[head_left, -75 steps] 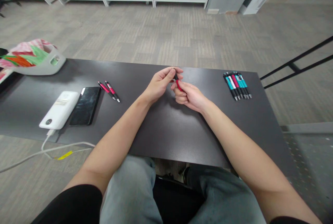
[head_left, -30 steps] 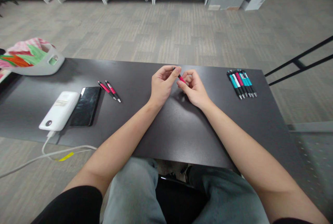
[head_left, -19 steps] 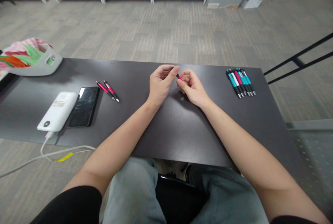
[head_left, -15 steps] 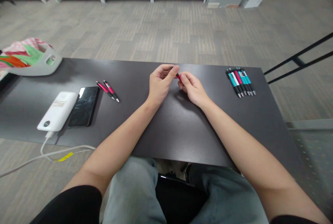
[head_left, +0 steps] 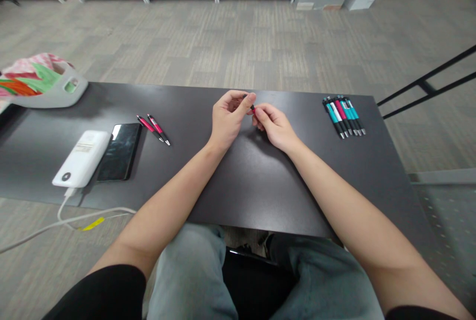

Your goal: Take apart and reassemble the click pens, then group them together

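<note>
Above the far middle of the dark table [head_left: 241, 186], a red and black pen [head_left: 253, 108] is held between both hands. My left hand [head_left: 230, 117] pinches its black part between thumb and fingers. On its red part, the fingers of my right hand [head_left: 273, 124] are closed. Most of the pen is hidden by the fingers. Two red and black pens [head_left: 154, 129] lie side by side left of my left hand. To the right of my right hand lies a row of several pens [head_left: 344, 117], teal, white and red with black grips.
A black phone [head_left: 119, 152] and a white power bank [head_left: 82, 159] with a white cable [head_left: 92, 215] lie on the left. At the far left sits a pale container [head_left: 72, 89] with colourful cloth. Black metal bars [head_left: 427, 87] stand beyond the right edge.
Both hands have shifted very slightly left, keeping hold of the pen. The pens on the table lie as before.
</note>
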`<action>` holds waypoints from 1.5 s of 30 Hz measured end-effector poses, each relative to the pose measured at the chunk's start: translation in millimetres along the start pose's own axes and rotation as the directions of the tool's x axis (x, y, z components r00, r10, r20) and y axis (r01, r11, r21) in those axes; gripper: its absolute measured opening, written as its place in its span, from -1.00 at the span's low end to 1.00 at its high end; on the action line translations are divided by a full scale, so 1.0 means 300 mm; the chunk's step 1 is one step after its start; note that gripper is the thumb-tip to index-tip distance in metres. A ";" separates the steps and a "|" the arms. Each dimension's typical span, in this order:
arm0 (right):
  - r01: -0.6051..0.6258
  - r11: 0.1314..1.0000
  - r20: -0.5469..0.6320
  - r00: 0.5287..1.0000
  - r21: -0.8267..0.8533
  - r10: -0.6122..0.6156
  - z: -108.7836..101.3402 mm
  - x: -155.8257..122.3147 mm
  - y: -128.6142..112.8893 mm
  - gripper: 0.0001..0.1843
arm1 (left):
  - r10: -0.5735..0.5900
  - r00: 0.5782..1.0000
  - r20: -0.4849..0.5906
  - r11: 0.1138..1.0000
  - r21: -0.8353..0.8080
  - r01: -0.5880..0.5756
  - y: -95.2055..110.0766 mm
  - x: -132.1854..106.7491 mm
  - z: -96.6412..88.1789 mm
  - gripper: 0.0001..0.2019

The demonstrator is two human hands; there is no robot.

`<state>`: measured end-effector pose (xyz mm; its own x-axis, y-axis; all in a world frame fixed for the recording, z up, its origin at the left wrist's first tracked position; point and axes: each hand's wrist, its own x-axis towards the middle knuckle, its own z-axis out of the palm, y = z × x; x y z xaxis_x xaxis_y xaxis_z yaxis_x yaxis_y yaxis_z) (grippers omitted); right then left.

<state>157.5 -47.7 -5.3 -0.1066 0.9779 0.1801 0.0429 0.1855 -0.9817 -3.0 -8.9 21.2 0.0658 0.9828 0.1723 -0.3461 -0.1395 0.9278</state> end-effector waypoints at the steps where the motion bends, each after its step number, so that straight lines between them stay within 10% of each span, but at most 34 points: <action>1: 0.008 1.000 -0.007 1.000 0.017 -0.007 0.001 0.001 0.001 -0.20 | 0.002 1.000 -0.012 1.000 0.001 -0.002 0.002 0.000 0.001 -0.53; 18: 0.055 0.989 -0.199 0.977 -0.136 -0.082 -0.007 -0.009 0.014 -0.38 | 0.193 0.963 -0.186 0.980 0.082 -0.180 -0.010 0.107 -0.113 -0.57; 45: 0.069 0.992 -0.276 0.956 -0.106 -0.096 -0.072 0.029 0.042 -0.37 | 0.063 0.978 -0.201 0.984 0.176 -0.027 -0.080 0.192 -0.239 -0.70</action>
<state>178.5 -34.7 -14.6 0.1679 0.9440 0.2839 0.1406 0.2621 -0.9547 -58.0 59.7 -15.0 -0.1454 0.9763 0.1602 -0.1780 -0.1851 0.9665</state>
